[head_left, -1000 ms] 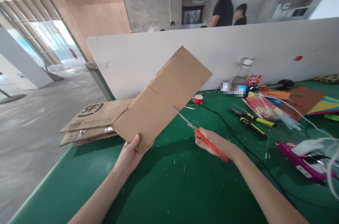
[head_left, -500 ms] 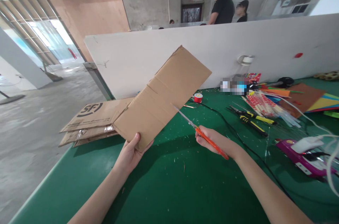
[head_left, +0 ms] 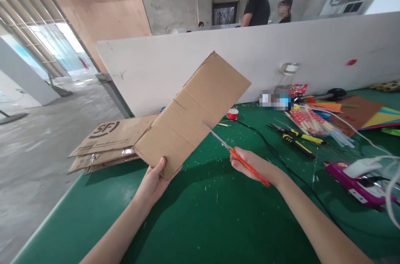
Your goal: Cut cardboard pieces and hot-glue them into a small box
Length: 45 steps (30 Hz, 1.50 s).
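A long brown cardboard piece (head_left: 196,110) is tilted up above the table, its lower end gripped by my left hand (head_left: 158,180) with the thumb on the near face. Crease lines run across its middle. My right hand (head_left: 251,166) is closed round the orange handles of a pair of scissors (head_left: 246,164). The blades look closed and point up to the left, their tip in front of the cardboard's right-hand part; whether it touches, I cannot tell. Behind my left hand, a stack of folded cardboard (head_left: 109,137) with a printed logo lies at the table's left edge.
On the green table (head_left: 200,230) are a red spool (head_left: 233,114), yellow-black pliers (head_left: 298,143), wrapped sticks (head_left: 308,122), coloured sheets (head_left: 359,112) and a purple power strip (head_left: 356,185) with cables. Behind rises a white partition (head_left: 175,60); beyond it stand people (head_left: 258,8).
The view has shifted very slightly. Both hands keep their holds, and the cardboard and scissors stay almost where they were. A person beyond the partition shows a little further left.
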Each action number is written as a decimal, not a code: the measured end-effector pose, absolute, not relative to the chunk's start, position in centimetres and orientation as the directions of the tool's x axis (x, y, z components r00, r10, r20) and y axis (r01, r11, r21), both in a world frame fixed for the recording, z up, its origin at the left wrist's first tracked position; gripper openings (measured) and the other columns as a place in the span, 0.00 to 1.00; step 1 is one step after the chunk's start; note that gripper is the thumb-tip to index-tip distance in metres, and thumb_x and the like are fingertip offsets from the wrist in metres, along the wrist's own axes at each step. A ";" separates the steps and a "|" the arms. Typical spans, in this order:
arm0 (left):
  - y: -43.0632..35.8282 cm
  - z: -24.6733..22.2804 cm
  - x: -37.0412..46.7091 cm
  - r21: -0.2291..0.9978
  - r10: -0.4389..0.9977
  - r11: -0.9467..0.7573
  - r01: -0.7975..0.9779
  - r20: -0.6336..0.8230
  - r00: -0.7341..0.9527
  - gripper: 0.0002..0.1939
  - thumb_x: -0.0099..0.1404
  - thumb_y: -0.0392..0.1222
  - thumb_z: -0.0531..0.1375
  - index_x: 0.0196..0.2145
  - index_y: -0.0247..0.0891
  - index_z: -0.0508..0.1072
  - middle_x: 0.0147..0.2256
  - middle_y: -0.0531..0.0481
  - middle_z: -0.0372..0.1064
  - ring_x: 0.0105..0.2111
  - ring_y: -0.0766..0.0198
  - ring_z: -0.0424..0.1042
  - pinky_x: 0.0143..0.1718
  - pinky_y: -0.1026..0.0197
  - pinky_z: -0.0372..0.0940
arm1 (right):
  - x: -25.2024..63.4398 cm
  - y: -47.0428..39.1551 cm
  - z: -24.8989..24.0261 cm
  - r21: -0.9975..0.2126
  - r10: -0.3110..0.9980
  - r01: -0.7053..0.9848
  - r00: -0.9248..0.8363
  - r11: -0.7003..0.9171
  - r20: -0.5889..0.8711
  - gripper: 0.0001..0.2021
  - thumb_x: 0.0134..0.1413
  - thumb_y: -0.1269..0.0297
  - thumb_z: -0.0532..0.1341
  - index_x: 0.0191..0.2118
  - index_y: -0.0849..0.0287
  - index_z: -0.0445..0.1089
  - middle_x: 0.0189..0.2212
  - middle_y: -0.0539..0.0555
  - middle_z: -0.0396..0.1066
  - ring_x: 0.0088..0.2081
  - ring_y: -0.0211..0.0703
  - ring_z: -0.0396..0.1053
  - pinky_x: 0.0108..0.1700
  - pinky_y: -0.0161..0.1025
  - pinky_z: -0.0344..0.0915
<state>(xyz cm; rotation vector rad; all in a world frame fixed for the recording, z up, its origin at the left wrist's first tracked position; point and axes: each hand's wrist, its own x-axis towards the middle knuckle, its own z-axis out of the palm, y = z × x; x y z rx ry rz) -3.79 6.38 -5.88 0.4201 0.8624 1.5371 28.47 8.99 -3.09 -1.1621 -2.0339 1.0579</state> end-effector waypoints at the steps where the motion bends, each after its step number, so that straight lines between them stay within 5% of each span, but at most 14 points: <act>1: 6.4 -5.9 -3.8 0.722 0.961 0.042 -0.691 -0.219 -0.170 0.27 0.59 0.31 0.64 0.55 0.44 0.67 0.45 0.45 0.76 0.41 0.55 0.78 0.50 0.48 0.70 | 28.4 9.0 -3.1 -0.833 0.880 0.454 -0.469 0.315 0.077 0.21 0.50 0.41 0.62 0.31 0.55 0.63 0.26 0.50 0.65 0.25 0.39 0.60 0.27 0.38 0.60; 9: 6.4 -6.1 -3.7 0.724 0.964 0.052 -0.687 -0.215 -0.153 0.27 0.60 0.31 0.63 0.56 0.42 0.67 0.44 0.43 0.77 0.41 0.54 0.78 0.50 0.51 0.71 | 27.3 8.9 -2.6 -0.659 0.938 0.695 -0.344 0.288 0.047 0.22 0.54 0.43 0.59 0.24 0.55 0.54 0.20 0.49 0.62 0.20 0.37 0.58 0.23 0.37 0.52; 22: 6.4 -5.9 -3.6 0.735 0.969 0.038 -0.677 -0.192 -0.154 0.21 0.61 0.30 0.61 0.53 0.40 0.69 0.43 0.43 0.77 0.37 0.58 0.78 0.47 0.51 0.72 | 27.3 9.0 -2.6 -0.576 0.947 0.758 -0.303 0.307 0.106 0.24 0.54 0.42 0.58 0.20 0.54 0.51 0.17 0.50 0.61 0.18 0.38 0.57 0.22 0.37 0.49; 30: 6.5 -6.2 -3.8 0.716 0.965 0.045 -0.696 -0.212 -0.156 0.25 0.60 0.29 0.63 0.54 0.40 0.67 0.42 0.44 0.77 0.36 0.59 0.79 0.47 0.53 0.72 | 27.2 9.0 -2.5 -0.368 0.945 0.871 -0.312 0.326 0.101 0.25 0.58 0.40 0.51 0.20 0.55 0.53 0.16 0.50 0.60 0.19 0.39 0.58 0.24 0.36 0.47; 37: 6.6 -6.0 -4.0 0.711 0.962 0.043 -0.702 -0.219 -0.162 0.23 0.61 0.29 0.62 0.53 0.40 0.68 0.41 0.44 0.78 0.36 0.58 0.79 0.45 0.53 0.73 | 27.4 9.0 -2.7 -0.531 0.918 0.772 -0.396 0.350 0.030 0.25 0.55 0.41 0.55 0.21 0.55 0.50 0.17 0.47 0.55 0.19 0.35 0.52 0.22 0.35 0.47; 45: 6.5 -5.8 -4.0 0.723 0.964 0.042 -0.689 -0.212 -0.164 0.23 0.60 0.30 0.63 0.52 0.40 0.69 0.41 0.44 0.78 0.36 0.58 0.79 0.44 0.51 0.73 | 28.6 9.2 -3.3 -0.699 0.835 0.598 -0.551 0.391 -0.005 0.22 0.60 0.42 0.51 0.29 0.57 0.56 0.26 0.50 0.60 0.25 0.37 0.57 0.28 0.36 0.55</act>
